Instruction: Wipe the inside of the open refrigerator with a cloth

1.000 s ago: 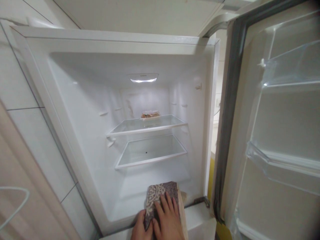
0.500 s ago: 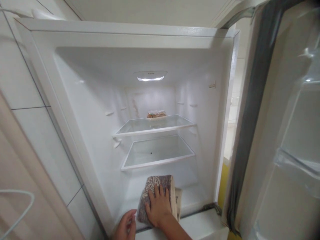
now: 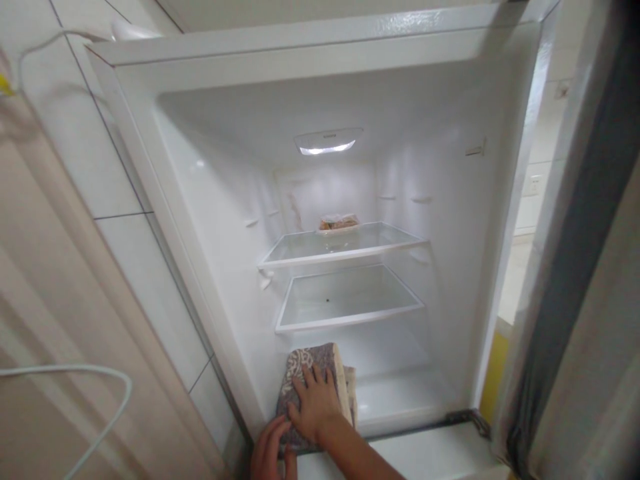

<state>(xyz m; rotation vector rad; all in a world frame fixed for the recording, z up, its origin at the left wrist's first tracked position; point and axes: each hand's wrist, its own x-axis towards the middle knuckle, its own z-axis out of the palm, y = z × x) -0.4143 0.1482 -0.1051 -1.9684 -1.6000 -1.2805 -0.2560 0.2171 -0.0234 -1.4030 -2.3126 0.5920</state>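
Observation:
A folded grey-brown towel with a cream scroll pattern lies at the front of the fridge floor, its pale folded layers showing on the right side. My right hand rests flat on top of it, fingers spread. At the towel's near left corner is my left hand, its fingers curled over the edge and the thumb below. Part of the left hand is cut off by the bottom of the view.
Two glass shelves, an upper and a lower, cross the white fridge. A wrapped brown item sits on the upper one. The open door stands at right. A pale cable loops at lower left.
My left hand has moved onto the towel's near corner, where it was beside it before. The right hand stays on the towel. The view has shifted, placing the fridge farther right.

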